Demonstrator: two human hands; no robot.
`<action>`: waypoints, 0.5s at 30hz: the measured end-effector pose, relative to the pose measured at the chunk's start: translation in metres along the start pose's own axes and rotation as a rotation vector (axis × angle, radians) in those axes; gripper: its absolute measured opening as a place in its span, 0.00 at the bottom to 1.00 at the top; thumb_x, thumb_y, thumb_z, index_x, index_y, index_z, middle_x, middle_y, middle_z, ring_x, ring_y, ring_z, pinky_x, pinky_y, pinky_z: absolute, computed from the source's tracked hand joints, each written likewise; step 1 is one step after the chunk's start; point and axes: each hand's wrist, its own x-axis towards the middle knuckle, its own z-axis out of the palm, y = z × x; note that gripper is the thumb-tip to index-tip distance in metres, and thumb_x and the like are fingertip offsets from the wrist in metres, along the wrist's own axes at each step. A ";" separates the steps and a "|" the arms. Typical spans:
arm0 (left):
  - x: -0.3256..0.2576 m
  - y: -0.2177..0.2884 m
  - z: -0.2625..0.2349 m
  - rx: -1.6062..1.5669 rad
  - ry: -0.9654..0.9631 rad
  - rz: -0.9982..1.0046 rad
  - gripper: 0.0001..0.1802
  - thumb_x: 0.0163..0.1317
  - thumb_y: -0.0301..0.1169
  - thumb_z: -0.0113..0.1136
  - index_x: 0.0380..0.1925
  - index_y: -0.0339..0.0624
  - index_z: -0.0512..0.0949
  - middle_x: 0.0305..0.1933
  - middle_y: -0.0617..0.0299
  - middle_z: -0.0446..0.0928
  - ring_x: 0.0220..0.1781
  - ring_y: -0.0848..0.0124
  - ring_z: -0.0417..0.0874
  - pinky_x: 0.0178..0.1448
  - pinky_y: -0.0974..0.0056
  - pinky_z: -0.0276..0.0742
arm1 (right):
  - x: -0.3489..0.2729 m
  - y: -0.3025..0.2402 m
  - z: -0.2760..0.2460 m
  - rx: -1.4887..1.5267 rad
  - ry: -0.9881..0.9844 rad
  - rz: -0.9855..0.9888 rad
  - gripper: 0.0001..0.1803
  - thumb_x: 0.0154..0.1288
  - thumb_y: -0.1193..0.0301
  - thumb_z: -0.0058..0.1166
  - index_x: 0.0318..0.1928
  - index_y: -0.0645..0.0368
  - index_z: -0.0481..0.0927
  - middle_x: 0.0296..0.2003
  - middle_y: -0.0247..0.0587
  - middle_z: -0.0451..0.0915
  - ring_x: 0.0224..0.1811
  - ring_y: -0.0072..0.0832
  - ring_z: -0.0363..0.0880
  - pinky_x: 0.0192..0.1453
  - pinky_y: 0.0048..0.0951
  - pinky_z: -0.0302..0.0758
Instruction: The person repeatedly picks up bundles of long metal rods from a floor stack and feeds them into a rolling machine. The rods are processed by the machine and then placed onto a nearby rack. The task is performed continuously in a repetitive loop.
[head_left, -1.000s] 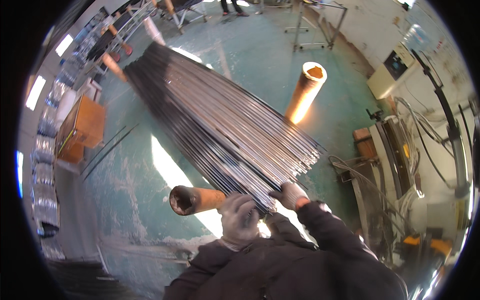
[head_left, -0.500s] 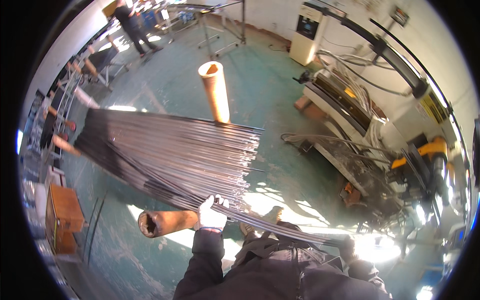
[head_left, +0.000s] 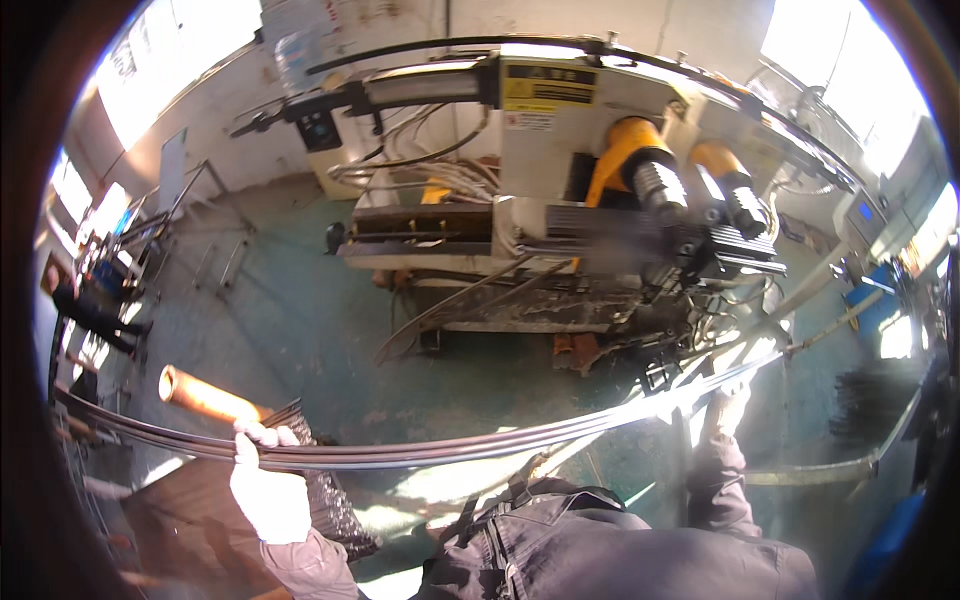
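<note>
White-gloved left hand (head_left: 268, 490) is gripping long thin grey metal rods (head_left: 400, 457); pale right hand (head_left: 733, 402), in glare, is gripping them too. Rods are spanning left to right. Orange-brown hollow tube (head_left: 208, 394) is standing beyond; pale-grey machine (head_left: 535, 160) with orange cylinders (head_left: 628, 143) is sitting farther off.

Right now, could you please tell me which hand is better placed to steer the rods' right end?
Probably the right hand: it is at the rods near that end, while the left hand holds them much farther left.
</note>
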 end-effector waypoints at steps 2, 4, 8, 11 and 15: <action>0.013 -0.061 0.055 -0.058 0.002 -0.081 0.09 0.87 0.36 0.59 0.57 0.44 0.79 0.48 0.66 0.82 0.49 0.68 0.82 0.72 0.47 0.78 | -0.003 0.002 0.029 0.253 -0.238 0.070 0.19 0.73 0.76 0.58 0.62 0.65 0.78 0.58 0.53 0.83 0.64 0.50 0.83 0.73 0.53 0.81; 0.023 -0.113 0.099 -0.114 -0.102 -0.217 0.10 0.83 0.36 0.64 0.55 0.44 0.79 0.48 0.61 0.80 0.55 0.59 0.81 0.81 0.39 0.71 | -0.006 0.002 0.060 0.529 -0.414 0.091 0.21 0.77 0.76 0.57 0.66 0.67 0.76 0.61 0.54 0.82 0.67 0.50 0.83 0.75 0.53 0.82; 0.069 -0.142 0.138 -0.057 -0.254 -0.272 0.12 0.81 0.38 0.65 0.52 0.43 0.77 0.50 0.61 0.76 0.59 0.57 0.78 0.82 0.38 0.70 | 0.046 -0.009 0.086 0.778 -0.375 0.050 0.23 0.84 0.76 0.56 0.74 0.69 0.73 0.68 0.56 0.80 0.73 0.50 0.82 0.78 0.55 0.83; 0.126 -0.123 0.130 -0.034 -0.275 -0.200 0.14 0.82 0.34 0.62 0.59 0.39 0.79 0.58 0.58 0.80 0.63 0.58 0.81 0.83 0.41 0.72 | 0.100 -0.030 0.084 1.022 -0.198 0.207 0.19 0.87 0.74 0.55 0.71 0.68 0.76 0.64 0.53 0.84 0.68 0.46 0.85 0.74 0.49 0.85; 0.192 -0.139 0.102 -0.007 -0.254 -0.147 0.14 0.84 0.34 0.62 0.61 0.38 0.79 0.59 0.59 0.80 0.62 0.61 0.81 0.82 0.46 0.75 | 0.142 -0.081 0.071 -0.263 0.164 -0.637 0.12 0.84 0.74 0.62 0.62 0.62 0.87 0.48 0.47 0.93 0.51 0.40 0.94 0.57 0.37 0.89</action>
